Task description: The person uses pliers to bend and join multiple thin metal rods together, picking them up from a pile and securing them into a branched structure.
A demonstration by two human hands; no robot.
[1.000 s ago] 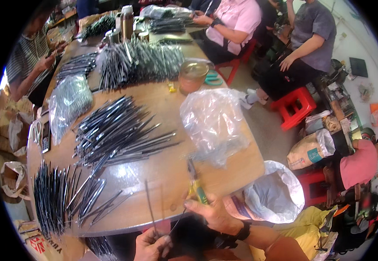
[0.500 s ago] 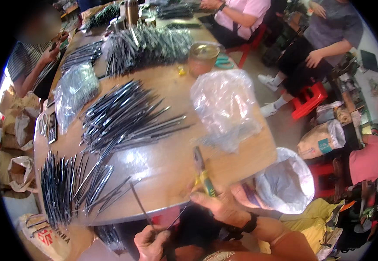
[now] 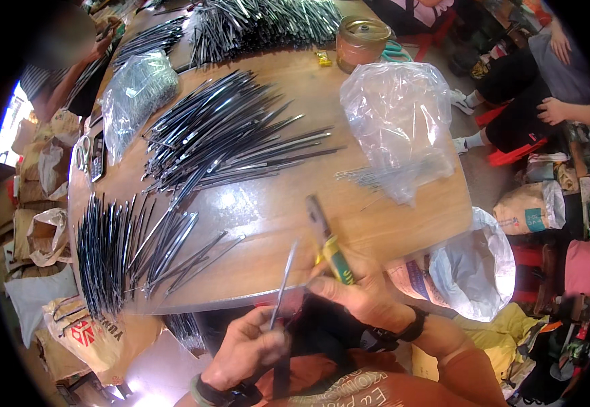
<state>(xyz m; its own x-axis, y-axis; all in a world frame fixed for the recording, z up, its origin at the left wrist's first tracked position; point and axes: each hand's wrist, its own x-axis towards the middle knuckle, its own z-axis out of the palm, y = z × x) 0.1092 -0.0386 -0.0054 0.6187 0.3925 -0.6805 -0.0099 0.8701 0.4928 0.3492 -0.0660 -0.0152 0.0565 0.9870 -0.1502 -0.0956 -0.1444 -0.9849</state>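
My left hand (image 3: 251,342) is closed, pinching a thin, pale-shining metal strip (image 3: 282,281) that points up and leans right. In my right hand (image 3: 366,293) is a pair of pliers (image 3: 339,260) with yellow and green handles, its grey head pointing up and away over the table. The plier jaws are apart from the strip. Ahead of my hands, loose dark thin strips (image 3: 196,258) lie near the table's front edge. Beside them is a dense bundle of dark strips (image 3: 101,258), and a larger pile (image 3: 213,136) lies farther back.
A clear plastic bag (image 3: 400,108) lies at the right with thin wires (image 3: 363,178) by it. Another filled bag (image 3: 135,95), scissors (image 3: 83,154) and a lidded jar (image 3: 363,42) are on the table (image 3: 268,224). An open white sack (image 3: 474,264) stands at the right edge.
My left hand has risen and moved right, and its strip now leans right instead of left. The pliers stay in my right hand. The table has shifted upward in view.
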